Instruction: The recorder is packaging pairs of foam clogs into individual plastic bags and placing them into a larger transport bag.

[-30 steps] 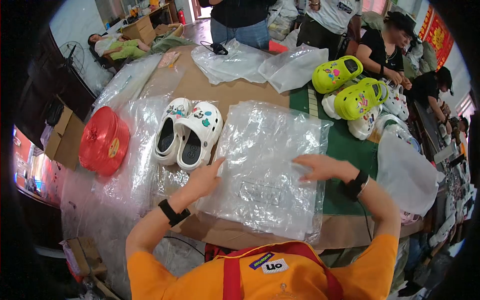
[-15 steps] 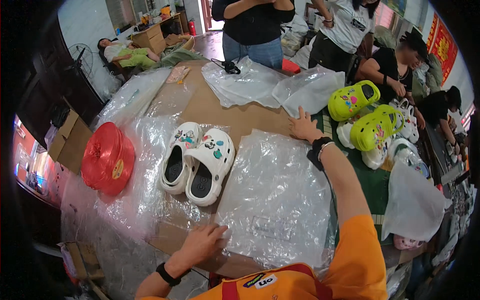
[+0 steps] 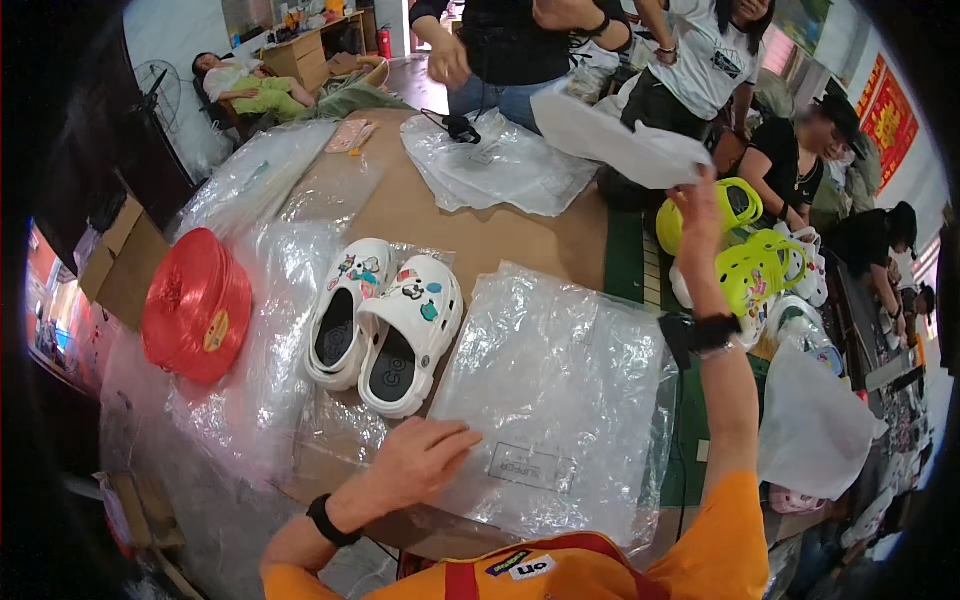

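My right hand (image 3: pixel 699 215) is raised above the far right of the table, its fingers closed on the corner of a thin white bag (image 3: pixel 620 140) that hangs in the air toward the people opposite. Over the front edge of a clear plastic bag (image 3: pixel 560 390), my left hand (image 3: pixel 425 458) rests with its fingers stretched and nothing held. That bag lies flat in front of me. Just beyond my left hand stands a pair of white clogs (image 3: pixel 415 330) with colourful charms. Lime-green clogs (image 3: pixel 750 270) sit near my right forearm.
At left, a roll of red plastic twine (image 3: pixel 195 305) stands on clear sheeting. Another white bag (image 3: pixel 500 165) lies at the far side beside a black cord. A translucent bag (image 3: pixel 820 420) lies at right. Several people stand or sit around the table's far and right sides.
My right hand has taken hold of the far white bag and lifted it off the table. My left hand has shifted slightly right. A person opposite has lowered one hand.
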A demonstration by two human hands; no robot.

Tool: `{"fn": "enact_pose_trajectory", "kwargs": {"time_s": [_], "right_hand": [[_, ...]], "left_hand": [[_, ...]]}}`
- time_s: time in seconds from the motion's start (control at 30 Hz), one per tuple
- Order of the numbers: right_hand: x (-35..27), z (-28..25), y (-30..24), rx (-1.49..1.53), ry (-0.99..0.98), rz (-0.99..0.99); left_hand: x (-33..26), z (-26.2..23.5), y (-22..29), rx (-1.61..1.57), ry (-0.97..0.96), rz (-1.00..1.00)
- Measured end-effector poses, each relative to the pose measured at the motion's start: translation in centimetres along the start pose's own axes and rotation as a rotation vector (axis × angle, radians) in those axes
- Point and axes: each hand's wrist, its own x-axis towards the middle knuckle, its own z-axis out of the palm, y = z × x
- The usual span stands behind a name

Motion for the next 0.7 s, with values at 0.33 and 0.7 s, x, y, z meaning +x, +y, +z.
{"fn": "enact_pose_trajectory", "kwargs": {"time_s": [0.33,0.7], "right_hand": [[-15.5,-8.4,-13.0,-0.294,-0.174,0.18],[-27.0,-8.6,-13.0,-0.73,-0.463,-0.419]], "left_hand": [[4.0,1.1,0.4,-2.073,0.342,-0.451],[-3.1,3.7,1.6,-1.638,0.232,-0.852]]}}
